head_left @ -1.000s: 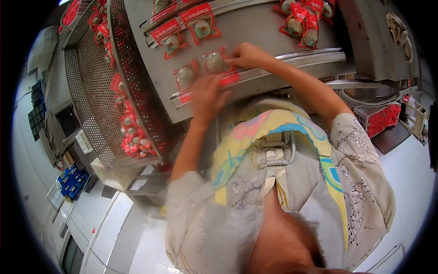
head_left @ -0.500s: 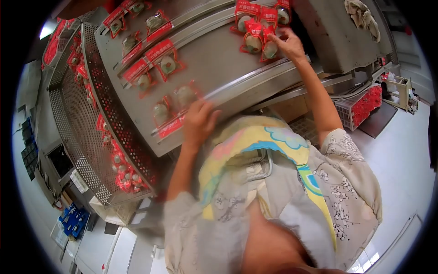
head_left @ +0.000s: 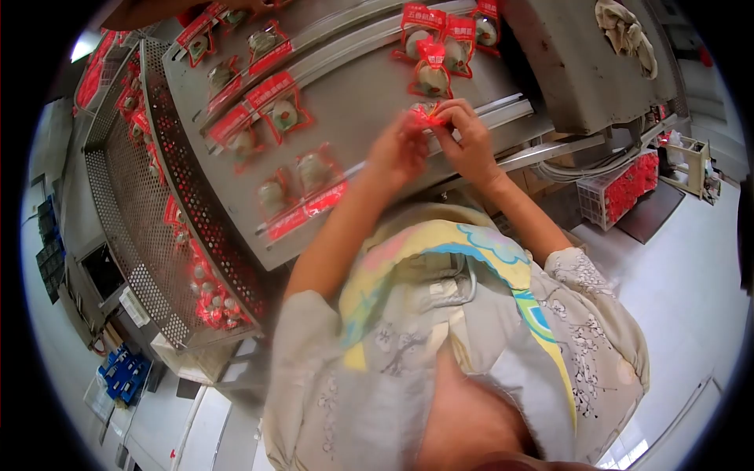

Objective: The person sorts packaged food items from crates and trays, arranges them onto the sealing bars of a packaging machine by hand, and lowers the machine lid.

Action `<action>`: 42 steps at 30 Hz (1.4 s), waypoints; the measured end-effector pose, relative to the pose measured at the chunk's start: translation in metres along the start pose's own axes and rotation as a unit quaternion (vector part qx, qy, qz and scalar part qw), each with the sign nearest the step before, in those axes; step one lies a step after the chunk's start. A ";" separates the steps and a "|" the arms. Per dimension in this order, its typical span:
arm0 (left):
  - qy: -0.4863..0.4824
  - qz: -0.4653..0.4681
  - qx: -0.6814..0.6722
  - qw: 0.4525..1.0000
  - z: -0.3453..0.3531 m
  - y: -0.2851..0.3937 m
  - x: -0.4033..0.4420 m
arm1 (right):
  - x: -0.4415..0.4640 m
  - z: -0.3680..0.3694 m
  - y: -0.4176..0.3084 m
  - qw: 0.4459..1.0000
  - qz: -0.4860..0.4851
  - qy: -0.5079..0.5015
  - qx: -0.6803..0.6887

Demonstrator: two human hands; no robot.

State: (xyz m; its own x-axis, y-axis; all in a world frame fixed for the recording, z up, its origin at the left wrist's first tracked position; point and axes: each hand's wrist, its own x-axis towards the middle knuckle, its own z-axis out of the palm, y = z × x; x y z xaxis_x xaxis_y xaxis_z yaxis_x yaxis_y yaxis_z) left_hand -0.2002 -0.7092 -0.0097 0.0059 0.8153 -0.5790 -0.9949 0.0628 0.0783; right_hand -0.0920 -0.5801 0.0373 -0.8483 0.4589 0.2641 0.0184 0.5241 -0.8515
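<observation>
Both of my hands meet over the front edge of the metal table. My right hand pinches the red top of a packet. Close beside it, my left hand is blurred, its fingers curled at the same packet; whether they grip it is unclear. Beyond them lies a group of red and clear packets, each with a round pale item inside. Two packets lie side by side at the near left edge, their red ends on the metal rail. Another pair lies further back.
A perforated metal trough with many red packets runs along the left. At the top left, another person's arm reaches over the table. A metal housing with a cloth stands right. A white crate of red packets is at lower right.
My right hand has come from the packet group towards me with one packet. My left hand has left the near-left pair and moved right to join it.
</observation>
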 end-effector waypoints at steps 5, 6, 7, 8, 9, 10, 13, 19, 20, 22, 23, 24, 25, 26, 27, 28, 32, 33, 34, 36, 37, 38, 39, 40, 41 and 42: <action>0.147 0.081 0.037 0.985 0.001 0.000 -0.022 | -0.010 0.004 0.022 0.936 0.284 -0.063 0.199; 0.142 0.073 0.053 0.986 -0.009 0.004 -0.027 | -0.003 -0.002 0.027 0.880 0.375 -0.130 0.260; 0.134 0.065 0.069 0.986 -0.016 0.006 -0.030 | 0.002 -0.001 0.029 0.863 0.408 -0.168 0.248; 0.139 0.063 0.104 0.983 -0.020 0.007 -0.031 | 0.007 0.001 0.030 0.843 0.438 -0.204 0.235; 0.143 0.061 0.137 0.978 -0.012 0.009 -0.038 | 0.013 0.002 0.029 0.822 0.468 -0.240 0.220; 0.147 0.059 0.170 0.973 -0.006 0.011 -0.044 | 0.021 0.004 0.025 0.790 0.498 -0.274 0.231; 0.139 0.054 0.199 0.969 0.005 0.017 -0.057 | 0.027 0.010 0.027 0.712 0.518 -0.323 0.346; 0.088 0.068 0.127 0.986 0.019 0.025 -0.079 | 0.011 0.031 0.022 0.593 0.548 -0.297 0.510; 0.085 0.061 0.127 0.986 0.007 0.028 -0.078 | 0.011 0.033 0.022 0.600 0.542 -0.290 0.512; 0.078 0.046 0.127 0.988 -0.009 0.034 -0.076 | 0.018 0.034 0.017 0.644 0.533 -0.281 0.471; 0.073 0.055 0.131 0.987 -0.015 0.035 -0.076 | 0.023 0.033 0.017 0.657 0.513 -0.304 0.460; 0.068 0.064 0.135 0.986 -0.007 0.038 -0.078 | 0.029 0.030 0.019 0.670 0.493 -0.326 0.449; 0.063 0.073 0.139 0.986 -0.001 0.040 -0.081 | 0.036 0.028 0.019 0.682 0.471 -0.348 0.437; 0.048 0.074 0.185 0.979 -0.001 0.045 -0.083 | 0.042 0.026 0.017 0.683 0.479 -0.352 0.425; 0.033 0.075 0.230 0.970 -0.004 0.052 -0.084 | 0.047 0.025 0.018 0.692 0.467 -0.375 0.403; 0.045 0.081 0.271 0.958 -0.008 0.056 -0.084 | 0.052 0.023 0.021 0.700 0.456 -0.398 0.379; 0.199 0.145 0.498 0.831 -0.054 0.061 -0.069 | 0.057 0.032 0.040 0.842 0.314 -0.407 0.163; 0.240 0.175 0.602 0.741 -0.049 0.060 -0.072 | 0.058 0.035 0.042 0.879 0.262 -0.390 0.088; 0.275 0.201 0.693 0.635 -0.039 0.057 -0.076 | 0.056 0.041 0.049 0.896 0.233 -0.375 0.042; 0.315 0.214 0.794 0.474 -0.033 0.051 -0.074 | 0.051 0.050 0.055 0.911 0.200 -0.361 -0.029; 0.326 0.205 0.816 0.431 -0.035 0.047 -0.070 | 0.049 0.053 0.055 0.915 0.183 -0.353 -0.064; 0.337 0.197 0.835 0.387 -0.036 0.044 -0.068 | 0.048 0.055 0.056 0.910 0.188 -0.359 -0.082; 0.346 0.176 0.835 0.390 -0.032 0.043 -0.067 | 0.047 0.057 0.056 0.905 0.194 -0.365 -0.100; 0.355 0.155 0.834 0.392 -0.026 0.043 -0.067 | 0.046 0.058 0.055 0.899 0.200 -0.371 -0.117; 0.364 0.134 0.833 0.394 -0.020 0.044 -0.068 | 0.047 0.058 0.054 0.893 0.203 -0.381 -0.126; 0.356 0.127 0.839 0.392 -0.016 0.045 -0.069 | 0.048 0.056 0.050 0.887 0.206 -0.391 -0.135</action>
State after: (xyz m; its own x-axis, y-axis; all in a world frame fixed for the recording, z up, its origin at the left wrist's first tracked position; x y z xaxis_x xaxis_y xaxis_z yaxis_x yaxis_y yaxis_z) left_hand -0.2466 -0.7719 0.0210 -0.6951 0.5888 -0.4125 0.5158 0.8081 0.2844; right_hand -0.1618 -0.5720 -0.0176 -0.8455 0.0698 -0.5294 0.4494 0.6285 -0.6348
